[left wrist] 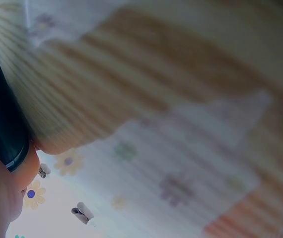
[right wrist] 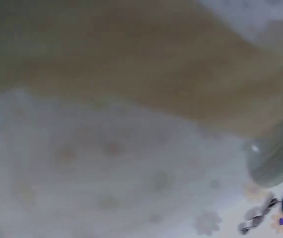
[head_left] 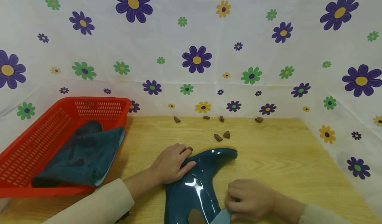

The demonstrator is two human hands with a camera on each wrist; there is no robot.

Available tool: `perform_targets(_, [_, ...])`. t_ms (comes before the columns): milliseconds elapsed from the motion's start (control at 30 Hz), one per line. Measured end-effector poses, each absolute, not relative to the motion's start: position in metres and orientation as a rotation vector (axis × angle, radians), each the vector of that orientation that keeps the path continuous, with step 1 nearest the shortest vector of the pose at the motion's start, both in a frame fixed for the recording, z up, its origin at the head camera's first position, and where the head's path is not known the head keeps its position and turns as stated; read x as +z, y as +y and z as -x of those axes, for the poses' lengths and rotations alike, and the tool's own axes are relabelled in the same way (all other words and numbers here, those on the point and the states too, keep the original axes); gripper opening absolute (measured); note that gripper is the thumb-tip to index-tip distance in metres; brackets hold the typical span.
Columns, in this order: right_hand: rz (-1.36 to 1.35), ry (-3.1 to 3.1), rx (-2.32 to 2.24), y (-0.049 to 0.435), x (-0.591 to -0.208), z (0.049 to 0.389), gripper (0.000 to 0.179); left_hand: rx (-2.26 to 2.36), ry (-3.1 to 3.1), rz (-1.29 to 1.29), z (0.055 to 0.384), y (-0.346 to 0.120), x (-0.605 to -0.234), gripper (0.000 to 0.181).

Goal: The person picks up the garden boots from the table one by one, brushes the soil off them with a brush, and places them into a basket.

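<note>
A glossy dark teal rubber boot (head_left: 191, 177) lies on its side on the wooden table, its pale yellow sole edge facing away. My left hand (head_left: 171, 162) grips it at the heel and ankle, thumb over the upper and fingers at the sole side. In the left wrist view the boot (left wrist: 2, 114) runs along the left edge beside the hand. My right hand (head_left: 249, 199) holds a light blue flat-bladed scraper (head_left: 222, 216) against the shaft, by a brown patch of dirt (head_left: 196, 215). Its handle is mostly hidden in the fist. The boot's shaft runs out of the head view's bottom.
A red plastic basket (head_left: 98, 99) at the left holds another teal boot (head_left: 86, 154). Several brown clumps lie farther back, among them one clump (head_left: 218, 137) beyond the toe and another (head_left: 259, 119) by the flowered backdrop (head_left: 167, 41). A small clump (head_left: 190, 148) sits at my left fingertips.
</note>
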State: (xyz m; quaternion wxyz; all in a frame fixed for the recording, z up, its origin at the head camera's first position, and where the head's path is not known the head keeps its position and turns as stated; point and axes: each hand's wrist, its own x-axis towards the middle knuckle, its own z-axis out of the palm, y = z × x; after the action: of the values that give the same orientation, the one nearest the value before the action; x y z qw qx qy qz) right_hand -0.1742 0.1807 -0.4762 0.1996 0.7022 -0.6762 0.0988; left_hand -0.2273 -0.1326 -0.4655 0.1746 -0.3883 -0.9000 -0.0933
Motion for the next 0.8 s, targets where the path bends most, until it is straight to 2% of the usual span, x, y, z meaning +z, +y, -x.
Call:
perform_targets(200, [-1.901,-1.908,0.188,0.159,-0.473,0.181,0.02,-0.256,-2.542,1.099,0.228,-0.133,-0.466,0.041])
perform_targets(433, [-1.934,-1.912,0.336,0.181,-0.476,0.183,0.029,-0.263,-2.556,1.103,0.228,-0.13,-0.464,0.042])
perform_targets(533, [-1.963,-1.916,0.289,0.187,-0.475,0.182,0.026,-0.249,-2.548,1.103,0.231,-0.13,-0.463,0.042])
perform_targets(800, [-1.891,-1.897,0.247,0.165,-0.466,0.189,0.022,-0.281,-2.551,1.098,0.23,-0.128,-0.46,0.039])
